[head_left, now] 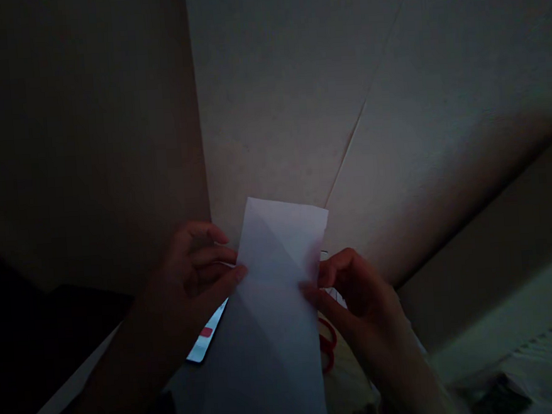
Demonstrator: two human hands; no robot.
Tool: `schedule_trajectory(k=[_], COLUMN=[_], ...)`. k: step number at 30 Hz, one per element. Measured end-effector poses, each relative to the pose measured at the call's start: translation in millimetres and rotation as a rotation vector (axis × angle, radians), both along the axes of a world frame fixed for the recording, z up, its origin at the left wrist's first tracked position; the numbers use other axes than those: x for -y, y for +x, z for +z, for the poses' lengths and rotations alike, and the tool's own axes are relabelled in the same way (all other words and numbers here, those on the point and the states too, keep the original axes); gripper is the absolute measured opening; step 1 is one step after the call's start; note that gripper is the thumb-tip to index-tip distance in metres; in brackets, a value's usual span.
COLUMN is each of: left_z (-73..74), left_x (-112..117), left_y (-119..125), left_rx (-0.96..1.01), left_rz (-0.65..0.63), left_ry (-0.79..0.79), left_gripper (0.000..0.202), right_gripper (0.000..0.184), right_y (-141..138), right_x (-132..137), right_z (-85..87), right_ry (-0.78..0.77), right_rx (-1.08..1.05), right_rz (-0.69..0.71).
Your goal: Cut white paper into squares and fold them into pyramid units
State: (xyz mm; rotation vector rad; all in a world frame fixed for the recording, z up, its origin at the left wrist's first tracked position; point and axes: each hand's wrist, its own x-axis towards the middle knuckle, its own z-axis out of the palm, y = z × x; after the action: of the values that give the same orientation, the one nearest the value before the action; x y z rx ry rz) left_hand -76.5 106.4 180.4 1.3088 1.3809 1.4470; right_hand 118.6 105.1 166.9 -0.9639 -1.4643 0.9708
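A creased sheet of white paper is held up in front of me, its top edge raised against the wall. At its left edge my left hand pinches it, thumb in front and fingers behind. My right hand grips the right edge in the same way, thumb on the near face. Faint diagonal crease lines cross the sheet. Behind it, partly hidden, a phone with a lit screen lies by my left wrist. Red scissor handles show between the paper and my right hand.
The scene is dim. Pale walls meet in a corner ahead, and a thin cord or crack line runs diagonally down the right one. A light-coloured ledge is at the right, with a dark object below it.
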Motion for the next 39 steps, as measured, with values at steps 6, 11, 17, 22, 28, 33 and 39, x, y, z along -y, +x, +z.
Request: schedule_trajectory(k=[6, 11, 17, 22, 28, 33, 39], left_z=[1.4, -1.5, -2.6, -2.8, -0.8, 0.0, 2.2], left_x=[4.0, 5.8, 2.4, 1.4, 2.3, 0.0, 0.4], left_y=[-1.6, -1.2, -0.9, -0.4, 1.6, 1.4, 4.7], left_rx=[-0.166, -0.168, -0.242, -0.302, -0.39, -0.438, -0.327], left_rz=[-0.136, -0.219, -0.222, -0.198, -0.146, -0.125, -0.13], left_ry=[-0.05, -0.015, 0.012, 0.053, 0.071, 0.118, 0.118], left_gripper=[0.007, 0.03, 0.038, 0.029, 0.016, 0.012, 0.018], right_gripper=[0.026, 0.036, 0.049, 0.043, 0.035, 0.018, 0.015], right_y=[2.2, 1.6, -1.2, -0.1, 0.0, 0.5, -0.7], right_x=[2.2, 3.0, 2.1, 1.4, 4.6, 3.6, 2.2], right_z=[0.1, -0.6, 1.5, 0.1, 0.7, 5.0, 6.1], right_ry=[-0.04, -0.073, -0.06, -0.009, -0.03, 0.051, 0.113], right_rx=[0.044, 0.014, 0.005, 0.053, 0.1, 0.262, 0.289], right_rz=[0.025, 0.022, -0.028, -0.043, -0.041, -0.127, -0.19])
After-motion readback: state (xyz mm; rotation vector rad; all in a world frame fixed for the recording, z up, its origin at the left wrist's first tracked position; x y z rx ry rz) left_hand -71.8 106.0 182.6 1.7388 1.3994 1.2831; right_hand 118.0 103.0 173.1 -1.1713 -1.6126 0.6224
